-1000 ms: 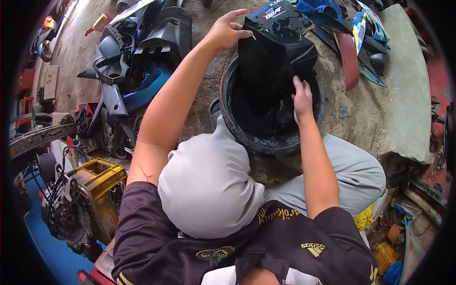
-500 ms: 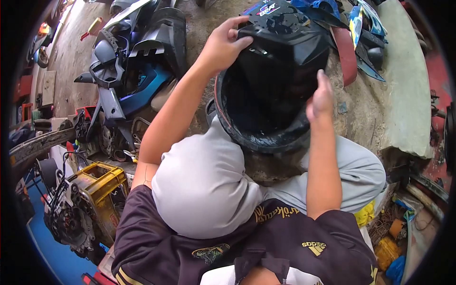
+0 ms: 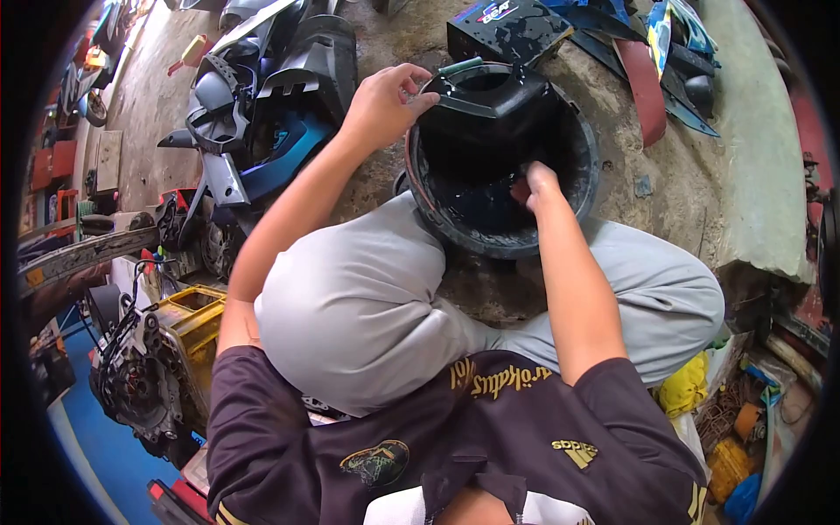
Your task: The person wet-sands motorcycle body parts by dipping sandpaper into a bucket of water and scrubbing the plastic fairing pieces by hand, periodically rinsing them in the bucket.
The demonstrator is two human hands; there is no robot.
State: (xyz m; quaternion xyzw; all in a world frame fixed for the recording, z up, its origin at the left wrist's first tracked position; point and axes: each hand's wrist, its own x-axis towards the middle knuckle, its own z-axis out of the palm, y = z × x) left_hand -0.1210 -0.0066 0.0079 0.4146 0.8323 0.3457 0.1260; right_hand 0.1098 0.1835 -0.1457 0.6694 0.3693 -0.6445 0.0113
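A black plastic body panel [image 3: 490, 112], wet and glossy, stands tilted in a round black tub [image 3: 591, 162] in front of my knees. My left hand [image 3: 389, 105] pinches the panel's upper left corner between thumb and fingers. Lower down, my right hand [image 3: 541, 185] reaches inside the tub at the right, near the panel's lower part and the dark liquid [image 3: 477, 206]. Its fingers are blurred and partly hidden, so I cannot make out a grip. A short green strip [image 3: 461, 66] shows at the panel's top edge.
Behind the tub sits a black box-like part [image 3: 503, 35] with a sticker and water drops. Grey and blue motorcycle fairings [image 3: 284, 157] pile up on the left; a red strip [image 3: 643, 92] and more panels lie right. Beside my left leg are a yellow crate [image 3: 197, 319] and an engine [image 3: 136, 394].
The panel has tipped and sunk lower into the tub, uncovering the box-like part behind. My right hand has moved from the panel's right side down and left into the tub.
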